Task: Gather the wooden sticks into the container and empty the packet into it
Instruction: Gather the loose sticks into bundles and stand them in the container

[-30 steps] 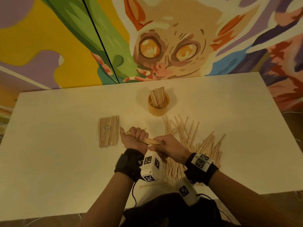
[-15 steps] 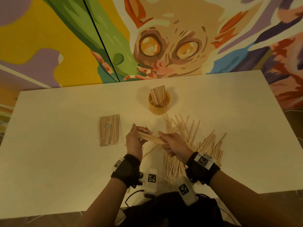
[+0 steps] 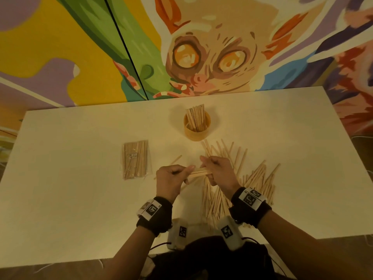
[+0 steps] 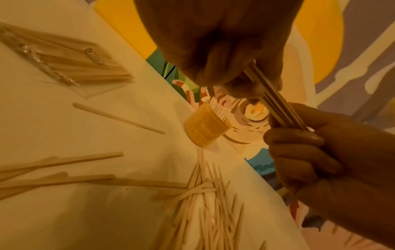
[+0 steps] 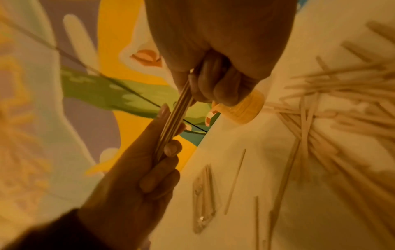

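Both hands hold one small bundle of wooden sticks (image 3: pixel 198 172) level above the white table (image 3: pixel 80 188). My left hand (image 3: pixel 173 176) pinches its left end and my right hand (image 3: pixel 219 170) grips its right end. In the left wrist view the bundle (image 4: pixel 271 99) runs from my left hand (image 4: pixel 213 42) into the curled fingers of my right hand (image 4: pixel 320 152). The round wooden container (image 3: pixel 195 135), with several sticks standing in it, is just beyond the hands. The clear packet of sticks (image 3: pixel 135 158) lies flat and closed to the left. A loose pile of sticks (image 3: pixel 252 178) spreads under and right of my right hand.
A few single sticks (image 3: pixel 175 159) lie between the packet and the hands. A painted wall (image 3: pixel 201 57) rises right behind the table's far edge. The table's near edge is at my body, with bare tabletop at the left and far right.
My left hand went from a fist round the bundle, to a palm against its end, to pinching it now. The bundle has turned more level and both hands shifted slightly right.
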The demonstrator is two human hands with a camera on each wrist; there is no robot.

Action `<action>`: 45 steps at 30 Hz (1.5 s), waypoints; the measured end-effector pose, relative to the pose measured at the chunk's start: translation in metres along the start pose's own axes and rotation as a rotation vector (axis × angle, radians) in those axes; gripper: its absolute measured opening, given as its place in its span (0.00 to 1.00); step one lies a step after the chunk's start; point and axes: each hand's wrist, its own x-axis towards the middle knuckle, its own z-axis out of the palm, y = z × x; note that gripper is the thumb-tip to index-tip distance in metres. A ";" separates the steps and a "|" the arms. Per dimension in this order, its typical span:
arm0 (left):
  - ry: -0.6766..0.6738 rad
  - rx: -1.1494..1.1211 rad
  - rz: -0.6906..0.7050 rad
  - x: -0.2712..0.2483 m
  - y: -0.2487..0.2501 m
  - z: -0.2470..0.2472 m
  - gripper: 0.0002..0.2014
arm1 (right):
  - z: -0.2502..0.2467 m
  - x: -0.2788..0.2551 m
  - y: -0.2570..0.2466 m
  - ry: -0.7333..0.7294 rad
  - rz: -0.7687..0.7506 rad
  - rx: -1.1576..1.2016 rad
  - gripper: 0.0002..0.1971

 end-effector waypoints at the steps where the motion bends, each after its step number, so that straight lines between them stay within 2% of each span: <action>1: 0.032 -0.018 0.005 0.000 0.000 0.001 0.13 | -0.001 0.000 -0.001 -0.019 0.035 0.099 0.19; 3: 0.066 -0.052 -0.015 0.001 0.000 0.003 0.13 | 0.000 -0.001 -0.002 -0.034 0.049 0.187 0.21; 6: 0.061 -0.073 -0.055 0.002 -0.001 0.007 0.15 | 0.003 -0.001 -0.003 0.012 0.003 0.133 0.19; 8: 0.077 -0.172 -0.093 0.002 -0.003 0.008 0.14 | 0.004 0.000 -0.003 0.037 -0.028 0.074 0.17; 12: 0.188 -0.544 -0.318 0.006 -0.009 0.008 0.11 | 0.009 -0.002 0.000 -0.023 -0.132 -0.036 0.16; 14: 0.182 -0.572 -0.386 0.007 -0.010 0.008 0.12 | 0.011 -0.003 0.002 -0.036 -0.188 -0.096 0.16; 18: 0.106 -0.417 -0.342 0.005 -0.011 0.007 0.12 | 0.007 0.003 0.004 -0.010 -0.173 -0.045 0.20; 21: 0.136 -0.360 -0.222 0.008 -0.009 0.009 0.11 | 0.005 0.006 0.003 0.011 0.002 0.112 0.21; 24: 0.161 -0.336 -0.125 0.012 -0.007 0.011 0.12 | 0.003 0.010 0.001 -0.062 0.122 0.168 0.19; 29: 0.087 -0.333 -0.122 0.025 -0.008 0.005 0.13 | -0.003 0.026 -0.013 -0.123 0.077 0.019 0.17; 33: 0.055 -0.347 -0.196 0.043 -0.009 -0.008 0.17 | -0.017 0.057 -0.038 -0.076 0.018 -0.081 0.16; 35: 0.098 -0.246 -0.199 0.055 -0.016 -0.019 0.13 | -0.029 0.079 -0.055 0.008 -0.023 -0.131 0.17; 38: 0.124 0.172 -0.110 0.072 -0.036 -0.037 0.07 | -0.044 0.114 -0.080 0.119 -0.172 -0.226 0.17; 42: -0.033 0.742 -0.086 0.072 -0.070 -0.055 0.20 | -0.051 0.157 -0.095 0.186 -0.360 -0.540 0.16; 45: -0.159 0.888 -0.154 0.054 -0.092 -0.061 0.24 | -0.045 0.180 -0.094 0.132 -0.388 -0.809 0.14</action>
